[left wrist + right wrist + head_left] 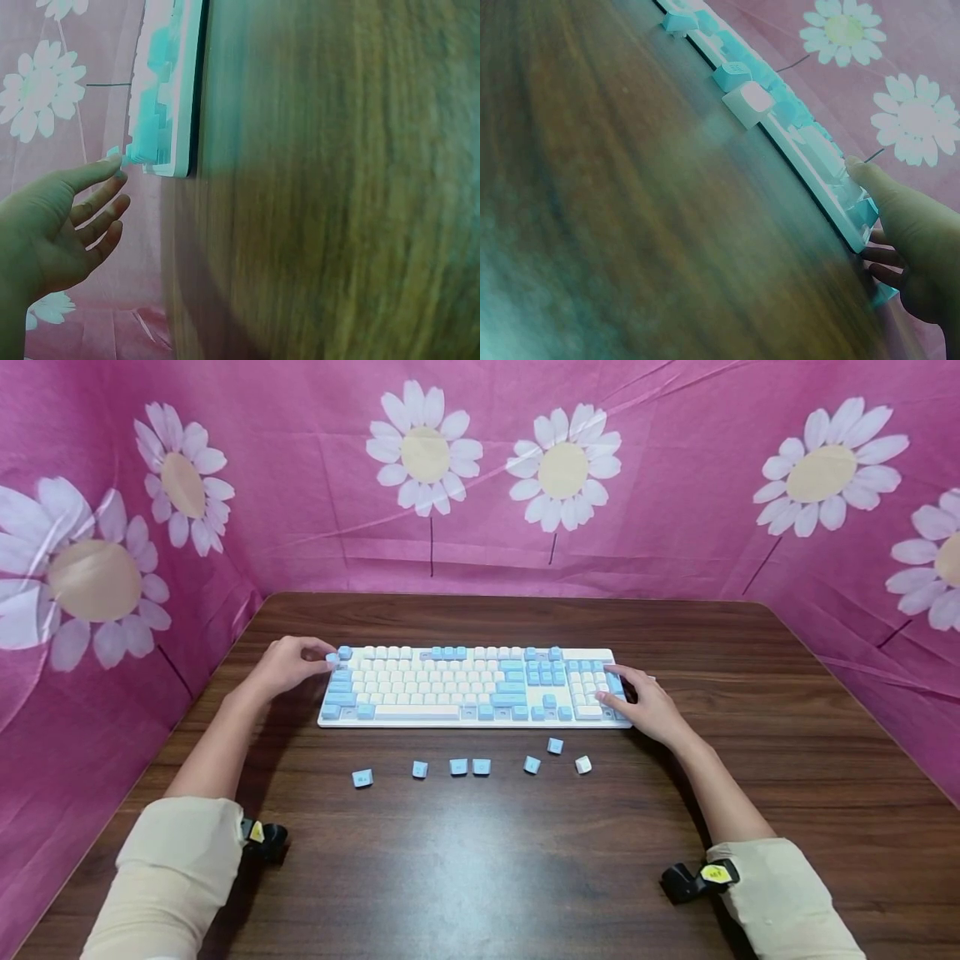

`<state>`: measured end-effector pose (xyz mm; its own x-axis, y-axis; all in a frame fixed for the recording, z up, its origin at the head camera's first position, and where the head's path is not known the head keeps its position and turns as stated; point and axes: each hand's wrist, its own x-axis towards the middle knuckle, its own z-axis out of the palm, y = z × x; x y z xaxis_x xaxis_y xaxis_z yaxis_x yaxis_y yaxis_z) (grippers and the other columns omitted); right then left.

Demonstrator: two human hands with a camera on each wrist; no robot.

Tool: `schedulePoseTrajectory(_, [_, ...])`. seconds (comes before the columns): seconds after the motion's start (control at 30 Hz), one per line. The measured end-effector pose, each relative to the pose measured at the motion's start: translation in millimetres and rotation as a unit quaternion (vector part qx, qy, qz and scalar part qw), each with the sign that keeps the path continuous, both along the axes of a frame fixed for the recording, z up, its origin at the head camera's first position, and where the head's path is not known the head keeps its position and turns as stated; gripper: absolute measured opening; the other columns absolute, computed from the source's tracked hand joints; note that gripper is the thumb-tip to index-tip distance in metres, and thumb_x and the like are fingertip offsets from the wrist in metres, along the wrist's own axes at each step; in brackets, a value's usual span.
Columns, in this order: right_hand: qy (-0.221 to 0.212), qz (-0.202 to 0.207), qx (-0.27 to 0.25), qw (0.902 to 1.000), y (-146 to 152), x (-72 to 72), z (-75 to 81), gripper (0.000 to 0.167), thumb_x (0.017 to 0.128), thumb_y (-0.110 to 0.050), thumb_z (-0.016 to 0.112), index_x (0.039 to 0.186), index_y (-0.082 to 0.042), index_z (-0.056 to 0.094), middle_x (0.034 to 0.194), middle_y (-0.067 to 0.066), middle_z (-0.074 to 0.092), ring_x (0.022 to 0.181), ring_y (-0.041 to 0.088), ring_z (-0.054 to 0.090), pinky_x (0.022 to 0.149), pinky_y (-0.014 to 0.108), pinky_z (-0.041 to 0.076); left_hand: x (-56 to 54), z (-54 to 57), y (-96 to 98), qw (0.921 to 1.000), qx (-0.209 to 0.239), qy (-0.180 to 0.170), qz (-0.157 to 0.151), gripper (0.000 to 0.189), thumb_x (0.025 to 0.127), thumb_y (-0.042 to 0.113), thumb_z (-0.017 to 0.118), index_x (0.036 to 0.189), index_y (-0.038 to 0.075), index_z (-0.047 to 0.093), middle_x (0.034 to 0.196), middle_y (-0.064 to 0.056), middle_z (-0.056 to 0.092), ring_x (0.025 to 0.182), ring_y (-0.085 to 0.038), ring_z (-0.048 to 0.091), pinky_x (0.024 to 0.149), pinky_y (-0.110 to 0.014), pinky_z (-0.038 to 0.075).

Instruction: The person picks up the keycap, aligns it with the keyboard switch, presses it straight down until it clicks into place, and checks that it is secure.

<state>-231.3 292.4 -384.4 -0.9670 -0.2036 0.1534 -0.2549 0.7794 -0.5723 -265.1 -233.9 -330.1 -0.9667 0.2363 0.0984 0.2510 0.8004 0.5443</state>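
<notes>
Though otherwise loose, left hand (287, 663) with blue keycap (332, 657) in narrow pinch.

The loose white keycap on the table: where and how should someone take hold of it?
Probably pinch the white keycap by two opposite side walls, coming from above with the right hand, the nearer one, once it leaves the keyboard. The cap is small and blocky with sloping sides, and it lies apart from the loose blue keycaps, leaving room around it.
</notes>
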Motion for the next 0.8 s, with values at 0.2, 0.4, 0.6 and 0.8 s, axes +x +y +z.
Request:
schedulePoseTrajectory(0.2, [-0.002,-0.002,0.002,1.0000,0.2,0.0,0.4,0.062,0.089,-0.039,0.060,0.135,-0.002,0.041,0.136,0.027,0.036,0.126,0.042,0.028,0.103,0.057,0.010,-2.5,-0.9,1.8,1.0000,-0.002,-0.001,-0.002,0.030,0.087,0.014,0.062,0.110,-0.005,0.062,0.101,-0.023,0.063,0.092,-0.032,0.057,0.077,-0.044,0.042])
schedulePoseTrajectory(0.4, [-0.003,-0.002,0.007,1.0000,0.6,-0.3,0.4,0.062,0.089,-0.039,0.059,0.136,-0.002,0.041,0.136,0.027,0.036,0.126,0.041,0.028,0.101,0.058,0.014,-3.0,-2.2,3.9,1.0000,-0.004,0.002,-0.007,0.030,0.086,0.013,0.063,0.109,-0.006,0.062,0.100,-0.024,0.062,0.091,-0.032,0.056,0.076,-0.044,0.042])
schedulePoseTrajectory(0.6, [-0.002,-0.001,0.006,1.0000,0.8,-0.3,0.4,0.062,0.089,-0.038,0.060,0.135,-0.002,0.041,0.136,0.027,0.036,0.125,0.041,0.029,0.101,0.058,0.014,-3.7,-3.4,4.7,0.9998,-0.006,0.006,-0.016,0.028,0.085,0.011,0.063,0.109,-0.005,0.063,0.099,-0.023,0.063,0.090,-0.032,0.056,0.074,-0.043,0.041])
schedulePoseTrajectory(0.8, [0.001,-0.001,0.006,1.0000,1.5,-1.3,-1.2,0.062,0.088,-0.038,0.060,0.135,-0.003,0.041,0.136,0.027,0.036,0.126,0.041,0.029,0.101,0.058,0.014,-4.4,-3.1,6.0,0.9997,-0.008,-0.011,-0.020,0.028,0.086,0.010,0.063,0.111,-0.005,0.062,0.101,-0.023,0.062,0.091,-0.032,0.056,0.073,-0.043,0.042])
